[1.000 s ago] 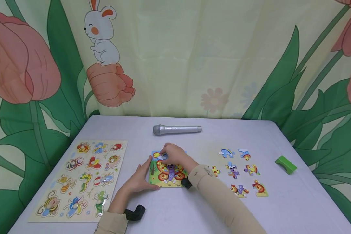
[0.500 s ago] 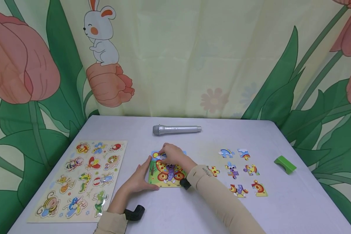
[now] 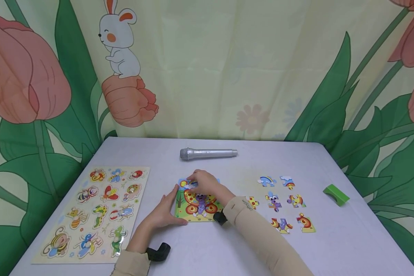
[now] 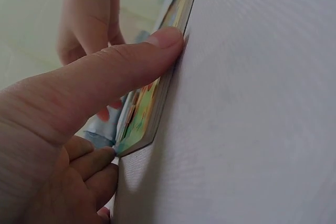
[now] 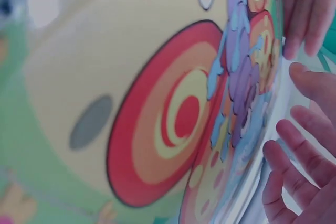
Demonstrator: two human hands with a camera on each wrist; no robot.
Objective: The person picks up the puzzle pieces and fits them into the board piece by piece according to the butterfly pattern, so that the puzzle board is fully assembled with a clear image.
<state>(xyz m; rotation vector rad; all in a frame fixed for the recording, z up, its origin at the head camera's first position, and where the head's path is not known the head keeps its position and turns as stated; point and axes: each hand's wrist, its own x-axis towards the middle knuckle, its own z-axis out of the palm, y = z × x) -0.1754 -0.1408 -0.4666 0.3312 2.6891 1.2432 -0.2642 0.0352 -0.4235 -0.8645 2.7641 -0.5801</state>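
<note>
A butterfly puzzle board (image 3: pixel 189 214) lies flat at the table's middle. My left hand (image 3: pixel 163 211) grips its left side: the thumb presses the near edge and the fingers reach the far left corner, as the left wrist view shows (image 4: pixel 89 93). Over the board's upper left, my right hand (image 3: pixel 206 183) bends its fingers down to a small blue-and-white puzzle piece (image 3: pixel 193 185), mostly covered by the fingers. In the right wrist view the curled right fingers (image 5: pixel 302 166) show at the board's far side, with the butterfly picture (image 5: pixel 157 124) filling the front.
Several loose puzzle pieces (image 3: pixel 273 201) are spread to the right, partly behind the right sleeve (image 3: pixel 262 234). A large insect puzzle board (image 3: pixel 93 245) lies at the left. At the back is a silver microphone (image 3: pixel 208 153), and a green arched block (image 3: pixel 336 194) sits far right.
</note>
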